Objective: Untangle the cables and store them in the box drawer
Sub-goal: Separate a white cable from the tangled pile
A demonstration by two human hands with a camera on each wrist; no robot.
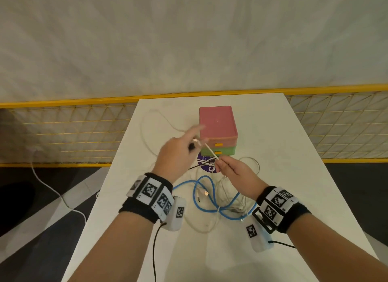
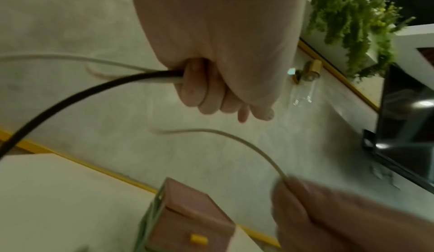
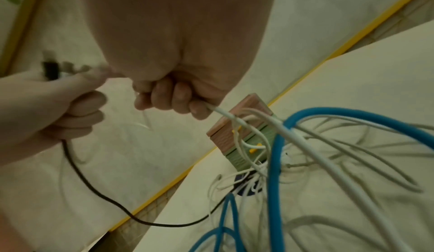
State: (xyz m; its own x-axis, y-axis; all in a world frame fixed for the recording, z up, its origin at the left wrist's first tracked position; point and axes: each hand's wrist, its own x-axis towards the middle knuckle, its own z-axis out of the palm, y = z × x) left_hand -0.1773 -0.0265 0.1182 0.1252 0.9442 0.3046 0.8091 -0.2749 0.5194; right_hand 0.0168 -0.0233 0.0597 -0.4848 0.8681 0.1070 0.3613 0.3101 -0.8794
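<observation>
Both hands were raised above the white surface, in front of the stacked pink-and-green box drawer, whose drawers were closed. The left hand had its grip curled round a black cable and a white cable together, forefinger pointing outward. The right hand pinched a white strand stretched between the two hands. Below them the tangle of blue cable and pale cables lay heaped on the surface, near the box.
</observation>
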